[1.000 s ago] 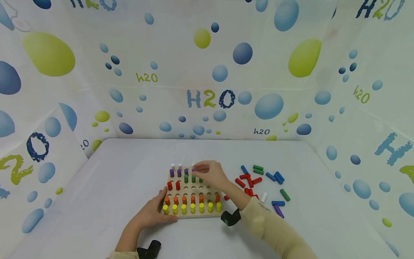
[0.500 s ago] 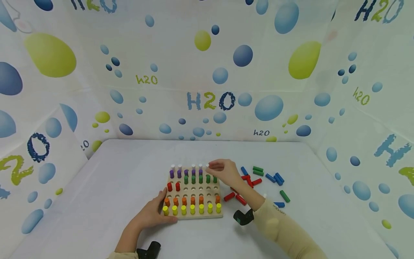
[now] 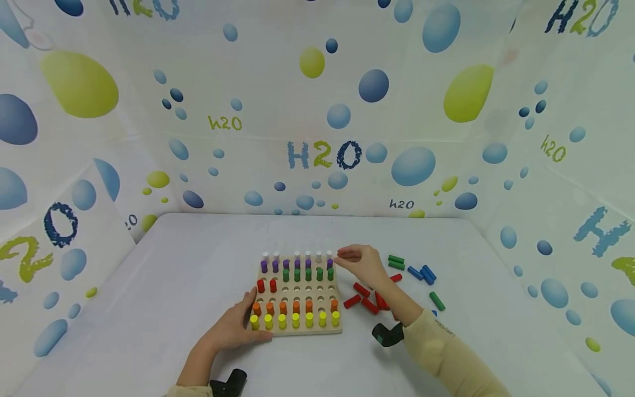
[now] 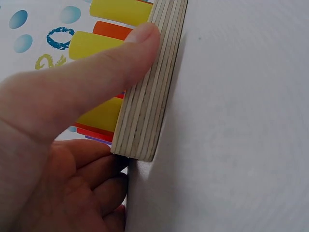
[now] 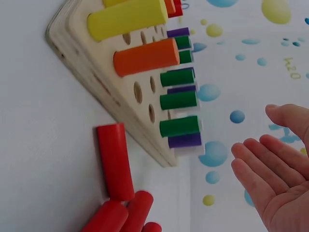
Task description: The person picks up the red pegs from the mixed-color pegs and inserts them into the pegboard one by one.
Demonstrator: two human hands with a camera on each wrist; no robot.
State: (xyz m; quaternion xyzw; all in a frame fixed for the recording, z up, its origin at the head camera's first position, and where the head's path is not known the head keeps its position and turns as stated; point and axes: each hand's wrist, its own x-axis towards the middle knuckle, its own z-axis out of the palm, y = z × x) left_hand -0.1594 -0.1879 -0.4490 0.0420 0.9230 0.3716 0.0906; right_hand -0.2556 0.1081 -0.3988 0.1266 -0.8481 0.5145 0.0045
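Observation:
The wooden pegboard [image 3: 292,332] carries upright pegs in colour rows: yellow pegs [image 3: 295,320] in front, orange behind, then red, green and purple, with white pegs [image 3: 297,255] at the back. Bare holes show in the middle rows. My left hand [image 3: 230,331] holds the board's front left corner; in the left wrist view the thumb [image 4: 142,38] presses its front edge and the fingers lie at its side. Just off the back right corner hovers my right hand [image 3: 364,267]. Nothing is in its grasp, and the right wrist view shows its fingers [image 5: 251,164] extended.
Right of the board, loose red pegs [image 3: 369,305] lie scattered, partly hidden by my right forearm. Farther right are green pegs [image 3: 396,259] and blue pegs [image 3: 428,274]. A patterned cloth [image 3: 258,82] rises behind the white table [image 3: 208,237].
My right hand has travelled rightward along the back rows and off the board, uncovering the white and purple pegs at the right end. My left hand stays at the corner.

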